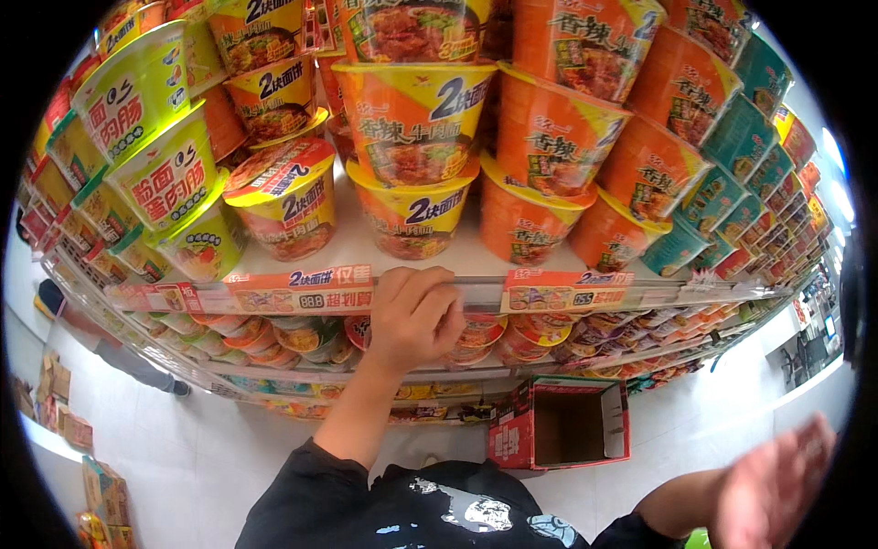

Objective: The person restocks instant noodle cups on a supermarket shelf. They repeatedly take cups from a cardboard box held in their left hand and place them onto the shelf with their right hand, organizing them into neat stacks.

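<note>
My left hand (413, 316) reaches up to the middle of the shelf, its fingers curled over the front shelf edge (485, 295) beside an orange price strip. Just behind it stands a stack of orange instant noodle tubs (407, 215) with yellow rims. Left of that stack, a single noodle tub (283, 201) with a red lid sits tilted slightly toward me. At the lower right, away from the shelf, my right hand (773, 485) is blurred, with its fingers stretched out and nothing visible in them. A bit of something bright green (698, 540) shows below the right wrist.
Green noodle tubs (151, 178) are stacked at the left, teal ones (732, 197) at the right. Lower shelves hold more tubs and packets. An open red cardboard box (562, 423) stands below the shelf, right of my body. Another person's leg (137, 366) shows at the left.
</note>
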`<state>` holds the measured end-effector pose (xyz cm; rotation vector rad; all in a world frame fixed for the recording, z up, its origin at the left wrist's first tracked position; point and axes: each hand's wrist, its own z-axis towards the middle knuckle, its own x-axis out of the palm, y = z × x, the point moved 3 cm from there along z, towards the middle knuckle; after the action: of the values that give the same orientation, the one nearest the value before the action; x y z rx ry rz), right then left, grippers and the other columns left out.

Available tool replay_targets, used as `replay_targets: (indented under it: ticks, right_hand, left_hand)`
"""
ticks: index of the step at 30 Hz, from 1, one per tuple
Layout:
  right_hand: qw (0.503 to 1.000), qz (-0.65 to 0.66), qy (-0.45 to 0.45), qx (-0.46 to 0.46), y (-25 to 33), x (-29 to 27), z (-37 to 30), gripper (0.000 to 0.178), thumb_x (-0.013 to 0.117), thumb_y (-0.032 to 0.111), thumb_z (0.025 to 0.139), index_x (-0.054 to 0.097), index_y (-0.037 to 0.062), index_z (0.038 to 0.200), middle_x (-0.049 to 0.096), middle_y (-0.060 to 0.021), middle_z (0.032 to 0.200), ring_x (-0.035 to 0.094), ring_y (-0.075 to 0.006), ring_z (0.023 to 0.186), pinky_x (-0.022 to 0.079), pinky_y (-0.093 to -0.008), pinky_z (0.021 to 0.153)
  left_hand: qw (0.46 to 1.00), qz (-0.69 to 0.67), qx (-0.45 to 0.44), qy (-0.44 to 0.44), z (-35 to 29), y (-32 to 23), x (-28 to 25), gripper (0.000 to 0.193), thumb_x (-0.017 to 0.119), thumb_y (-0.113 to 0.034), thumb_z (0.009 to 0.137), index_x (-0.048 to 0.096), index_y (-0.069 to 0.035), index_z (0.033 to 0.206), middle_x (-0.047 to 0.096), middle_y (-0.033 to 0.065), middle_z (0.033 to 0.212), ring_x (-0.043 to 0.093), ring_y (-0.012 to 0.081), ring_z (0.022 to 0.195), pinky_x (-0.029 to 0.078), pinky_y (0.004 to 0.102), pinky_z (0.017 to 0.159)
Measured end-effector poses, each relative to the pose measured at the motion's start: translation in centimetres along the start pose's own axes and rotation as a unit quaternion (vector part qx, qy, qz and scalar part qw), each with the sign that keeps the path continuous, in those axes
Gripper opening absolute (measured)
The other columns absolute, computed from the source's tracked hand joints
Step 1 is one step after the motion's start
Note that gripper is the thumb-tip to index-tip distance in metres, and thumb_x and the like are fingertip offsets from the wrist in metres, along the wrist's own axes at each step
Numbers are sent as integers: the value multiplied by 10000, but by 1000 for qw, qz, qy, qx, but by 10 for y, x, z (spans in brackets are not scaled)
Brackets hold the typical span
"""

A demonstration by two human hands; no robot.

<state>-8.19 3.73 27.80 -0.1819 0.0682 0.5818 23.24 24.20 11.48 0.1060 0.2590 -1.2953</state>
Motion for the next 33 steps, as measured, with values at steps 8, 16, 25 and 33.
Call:
replay_targets:
  ticks: [8, 16, 25, 33]
  right_hand:
    - [752, -324, 223, 528, -42, -67, -328, 394, 688, 117, 891, 593, -4, 1254, 621, -161, 1273, 602, -312, 1184, 477, -425, 1025]
    - [627, -279, 447, 574, 47, -53, -455, 330, 689, 296, 883, 720, 70, 1122, 707, -132, 1137, 570, -353, 1220, 455, -516, 1036]
    - [604, -190, 417, 652, 13, -72, -449, 435, 695, 384, 888, 706, 79, 1198, 685, -116, 1204, 572, -324, 1200, 447, -514, 988]
    - [685, -273, 378, 559, -27, -162, -468, 406, 699, 360, 888, 704, 101, 1200, 616, -103, 1314, 520, -319, 1264, 435, -478, 985]
  left_hand:
    - [1000, 10, -5, -1, -2, -5, 14, 150, 720, -75, 716, 681, -88, 861, 703, 73, 976, 626, 285, 814, 481, 413, 739]
    - [997, 77, 26, -12, -8, -3, 26, 93, 681, -79, 833, 689, -39, 917, 706, 144, 989, 621, 336, 817, 478, 433, 751]
    - [995, 74, -69, 7, -20, -13, 26, 164, 631, -48, 964, 668, 45, 1094, 689, 170, 1113, 642, 335, 948, 526, 447, 876]
    - [944, -65, -265, 187, -151, -161, 107, 355, 680, -113, 880, 633, 9, 1210, 666, 170, 1203, 625, 316, 1096, 471, 450, 999]
